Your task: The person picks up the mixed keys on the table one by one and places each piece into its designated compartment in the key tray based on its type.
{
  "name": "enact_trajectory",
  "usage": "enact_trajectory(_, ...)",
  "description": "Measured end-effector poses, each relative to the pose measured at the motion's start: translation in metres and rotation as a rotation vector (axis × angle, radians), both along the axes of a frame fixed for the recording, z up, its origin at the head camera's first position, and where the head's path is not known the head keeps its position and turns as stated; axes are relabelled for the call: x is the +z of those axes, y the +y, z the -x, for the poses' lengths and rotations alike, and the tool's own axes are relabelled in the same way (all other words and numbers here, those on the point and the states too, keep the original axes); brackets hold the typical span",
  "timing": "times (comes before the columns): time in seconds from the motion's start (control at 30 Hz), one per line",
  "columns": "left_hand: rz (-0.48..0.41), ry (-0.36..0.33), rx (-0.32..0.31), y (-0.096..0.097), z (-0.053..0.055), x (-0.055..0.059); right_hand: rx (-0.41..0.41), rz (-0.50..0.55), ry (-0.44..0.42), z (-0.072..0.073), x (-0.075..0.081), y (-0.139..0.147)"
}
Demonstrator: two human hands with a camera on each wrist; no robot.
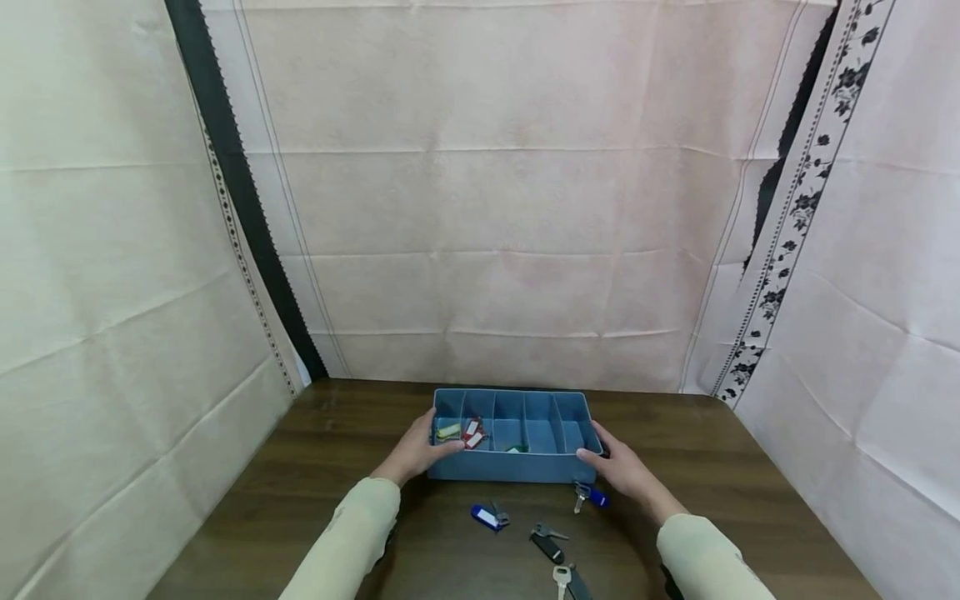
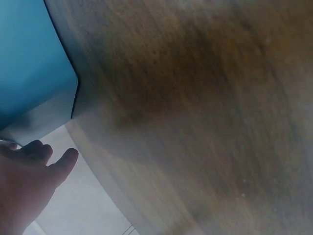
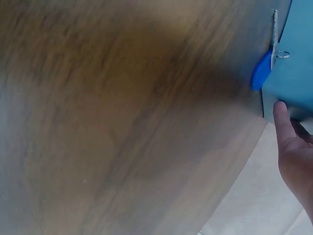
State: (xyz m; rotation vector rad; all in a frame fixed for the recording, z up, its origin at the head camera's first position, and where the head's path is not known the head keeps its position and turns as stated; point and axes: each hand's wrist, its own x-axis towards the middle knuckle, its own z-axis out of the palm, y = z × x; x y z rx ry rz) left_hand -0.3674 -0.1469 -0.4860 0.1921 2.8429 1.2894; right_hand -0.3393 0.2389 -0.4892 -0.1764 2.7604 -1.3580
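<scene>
A blue divided tray (image 1: 510, 469) lies across the table in the head view. My left hand (image 1: 416, 450) grips its left end and my right hand (image 1: 624, 470) its right end, each thumb over the front rim. Inside, a yellow-green key tag (image 1: 448, 432) lies in the leftmost compartment and red key tags (image 1: 473, 437) in the one beside it. Part of a green tag (image 1: 515, 449) shows behind the front wall in the middle compartment. Close to the tray's front right corner is a key with a blue tag (image 1: 597, 497), also in the right wrist view.
In front of the tray, on the brown wooden table (image 1: 262, 517), lie a dark blue key tag (image 1: 486, 517), a black key tag (image 1: 547, 547) and a grey key tag (image 1: 579, 586) with keys. Pale cloth (image 1: 510, 208) hangs behind and on both sides.
</scene>
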Motion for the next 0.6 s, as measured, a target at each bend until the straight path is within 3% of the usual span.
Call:
enact_trajectory(0.37, -0.004, -0.029, 0.002, 0.005, -0.002, 0.001, -0.029, 0.016, 0.034, -0.001, 0.004, 0.014)
enact_trajectory(0.6, 0.006, -0.034, 0.015, 0.003, 0.001, 0.002, -0.029, -0.017, 0.107, -0.001, 0.001, 0.020)
